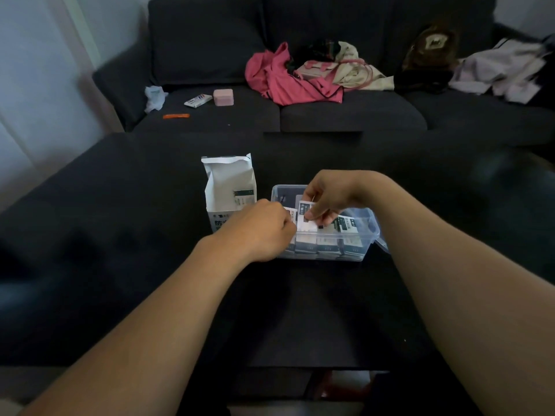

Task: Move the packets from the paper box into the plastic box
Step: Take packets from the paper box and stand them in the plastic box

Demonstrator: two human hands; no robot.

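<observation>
Both hands pinch packets, left hand (264,229) hiding the plastic box's (365,232) corner, right hand (327,199) above.

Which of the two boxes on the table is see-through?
The plastic box, right of the white paper box. Packets show through its clear wall; the paper box is opaque, its top torn open.

Two boxes (229,187) (359,250), two hands (261,229) (327,195)

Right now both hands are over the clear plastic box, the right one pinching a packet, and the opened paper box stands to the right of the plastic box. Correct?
Not quite. In the head view the paper box stands to the left of the plastic box, not the right. The rest holds: both hands are over it, and the right hand pinches a packet.
</observation>
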